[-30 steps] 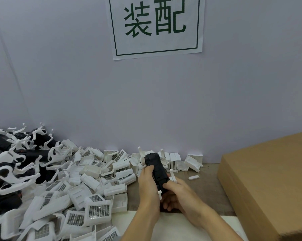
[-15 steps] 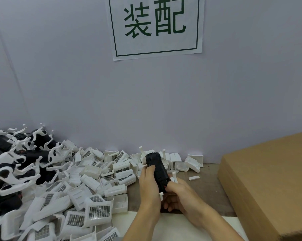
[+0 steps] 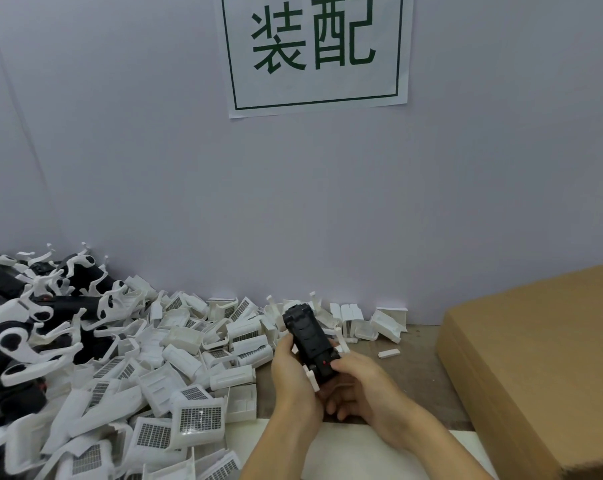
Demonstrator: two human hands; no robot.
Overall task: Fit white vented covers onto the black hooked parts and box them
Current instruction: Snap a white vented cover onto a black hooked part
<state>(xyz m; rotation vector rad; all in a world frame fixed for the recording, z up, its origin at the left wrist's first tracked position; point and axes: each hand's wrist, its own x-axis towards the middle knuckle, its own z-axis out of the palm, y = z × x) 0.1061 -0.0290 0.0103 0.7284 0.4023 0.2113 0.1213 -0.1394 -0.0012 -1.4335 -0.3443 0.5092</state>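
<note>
Little has moved since a second ago: both hands stay clamped on the black hooked part (image 3: 308, 336), held tilted above the tabletop (image 3: 411, 362), the left hand (image 3: 291, 372) along its side and the right hand (image 3: 359, 382) curled round its near end. White vented covers (image 3: 196, 419) lie heaped just left. Pressing evenly would likely seat the cover squarely before boxing in the cardboard box (image 3: 535, 358).

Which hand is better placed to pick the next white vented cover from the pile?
Probably the left hand. The pile of white vented covers lies directly on its side, while the right hand is nearer the cardboard box. Both now hold the black part, so one must release first.
</note>
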